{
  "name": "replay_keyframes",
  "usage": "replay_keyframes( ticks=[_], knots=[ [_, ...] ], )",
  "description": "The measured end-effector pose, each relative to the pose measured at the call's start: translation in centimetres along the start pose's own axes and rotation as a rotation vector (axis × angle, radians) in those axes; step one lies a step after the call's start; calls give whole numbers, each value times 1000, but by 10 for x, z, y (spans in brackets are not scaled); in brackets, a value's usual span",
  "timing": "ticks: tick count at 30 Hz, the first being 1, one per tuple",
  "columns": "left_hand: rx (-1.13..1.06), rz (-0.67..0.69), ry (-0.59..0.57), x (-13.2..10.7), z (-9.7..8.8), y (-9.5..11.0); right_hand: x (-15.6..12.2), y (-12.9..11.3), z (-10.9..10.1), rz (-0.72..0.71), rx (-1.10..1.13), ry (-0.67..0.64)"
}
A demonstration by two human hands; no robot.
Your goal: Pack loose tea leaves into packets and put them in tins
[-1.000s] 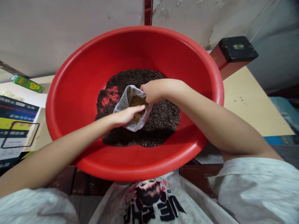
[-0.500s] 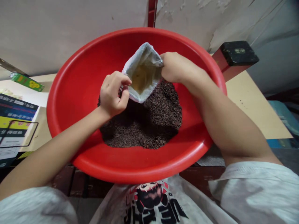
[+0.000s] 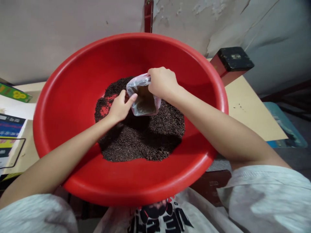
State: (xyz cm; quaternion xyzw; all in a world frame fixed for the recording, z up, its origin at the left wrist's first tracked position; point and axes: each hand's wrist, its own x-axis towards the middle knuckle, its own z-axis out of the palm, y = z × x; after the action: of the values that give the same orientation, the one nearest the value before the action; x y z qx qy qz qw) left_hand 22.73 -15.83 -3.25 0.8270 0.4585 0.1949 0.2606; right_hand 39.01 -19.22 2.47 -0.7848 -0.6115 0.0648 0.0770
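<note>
Over a large red plastic basin [image 3: 65,84] I hold a small lined bag [image 3: 143,108], its mouth turned toward me and its inside brownish. My left hand [image 3: 121,106] pinches the bag's left edge between thumb and fingers. On the upper right edge my right hand [image 3: 162,82] is closed, knuckles up. Beneath the bag lies a heap of dark, loose tea-like leaves [image 3: 141,142], with red basin floor showing through at its left. Whether anything is left deep in the bag I cannot tell.
Behind the basin's right rim stands a red box with a black lid [image 3: 235,60]. A green and yellow box [image 3: 14,92] and printed packaging [image 3: 11,129] lie on the left. The pale tabletop [image 3: 255,110] has a few dark specks. A stained wall [image 3: 97,26] rises behind.
Both hands and the bag have moved lower and nearer the heap. The bag's mouth now looks squarer. At the heap's left, a patch with red showing through is now visible.
</note>
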Motion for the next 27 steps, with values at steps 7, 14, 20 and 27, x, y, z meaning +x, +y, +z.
replay_keyframes(
  ticks=[7, 14, 20, 27],
  knots=[
    [120, -98, 139, 6, 15, -10, 2, 6, 14, -155, 146, -144],
    [167, 114, 255, 17, 8, -31, -4, -7, 28, -180, 46, -112],
    [279, 359, 39, 18, 2, -25, 2, 0, 27, -228, 132, -171],
    [351, 195, -43, 24, -10, -17, 10, 2, 31, -101, 306, -346]
  ],
)
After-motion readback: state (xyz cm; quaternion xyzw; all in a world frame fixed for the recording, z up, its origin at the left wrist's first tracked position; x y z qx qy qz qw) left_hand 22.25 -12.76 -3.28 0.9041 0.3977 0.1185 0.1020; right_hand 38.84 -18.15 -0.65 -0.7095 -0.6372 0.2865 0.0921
